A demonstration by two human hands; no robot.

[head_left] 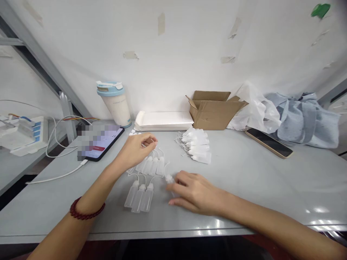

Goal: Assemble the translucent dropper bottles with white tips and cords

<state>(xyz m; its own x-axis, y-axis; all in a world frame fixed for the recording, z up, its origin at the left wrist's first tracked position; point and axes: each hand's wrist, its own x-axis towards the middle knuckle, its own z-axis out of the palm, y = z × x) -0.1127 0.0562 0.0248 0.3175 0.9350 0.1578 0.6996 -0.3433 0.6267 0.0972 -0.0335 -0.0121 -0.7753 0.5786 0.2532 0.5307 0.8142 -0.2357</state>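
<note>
My left hand (pixel 139 148) hovers over a row of small translucent plastic bottles (pixel 154 166), its fingers curled and thumb and forefinger tips close together with nothing visible between them. My right hand (pixel 193 191) rests low over the table, its fingers around a small plastic bottle (pixel 169 179), whose white cap and thin tube show at the fingertips; the rest is mostly hidden. Nearer the front edge, three similar bottles (pixel 138 198) lie side by side with thin white tubes curving from their caps. Beyond my right hand is a pile of several such bottles (pixel 199 146).
On the grey table (pixel 238 173), a tumbler (pixel 116 106), a stack of white packets (pixel 165 121) and an open cardboard box (pixel 211 113) line the wall. A charging phone (pixel 104 144) lies left; another phone (pixel 268 143), a plastic bag (pixel 255 108) and a cloth bag (pixel 309 121) are right.
</note>
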